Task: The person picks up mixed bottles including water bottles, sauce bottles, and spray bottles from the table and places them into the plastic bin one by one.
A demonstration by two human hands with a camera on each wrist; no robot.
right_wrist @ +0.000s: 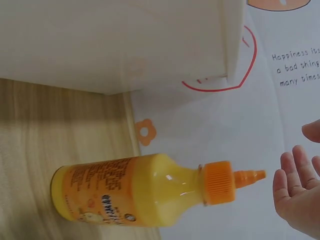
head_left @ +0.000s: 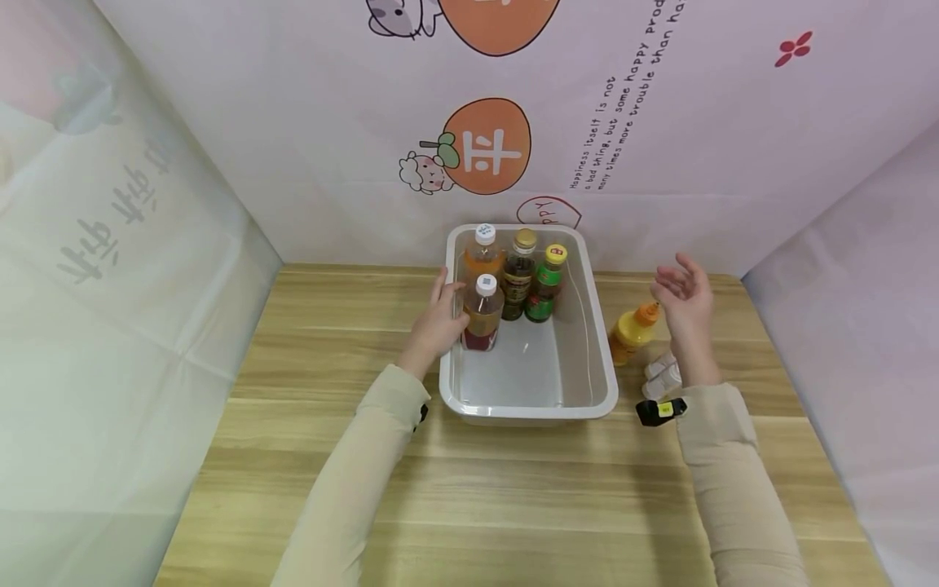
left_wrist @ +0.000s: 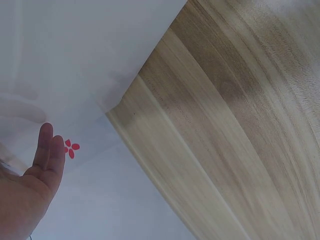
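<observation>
Right hand (head_left: 686, 306) is bare, fingers loosely spread and slightly bent, holding nothing, its fingertips just short of the nozzle in the right wrist view, where the hand is cut off at the edge. Below it on the counter (head_left: 513, 505), wood-grained: upright yellow squeeze bottle with ribbed orange nozzle cap (right_wrist: 150, 195), smooth and glossy, right of the bin. White objects (head_left: 663, 378) beside it, partly hidden by the right arm, probably small containers. Left hand (head_left: 438, 324) is at the left rim of the pale rectangular plastic bin (head_left: 528, 412), fingers fairly straight; thumb is out of sight in the left wrist view. Next to it inside: clear white-capped bottle with dark red bottom (head_left: 482, 316). Behind: white-capped orange bottle (head_left: 482, 259), partly covered; dark gold-capped bottle (head_left: 517, 281); green-labelled yellow-capped bottle (head_left: 547, 279).
</observation>
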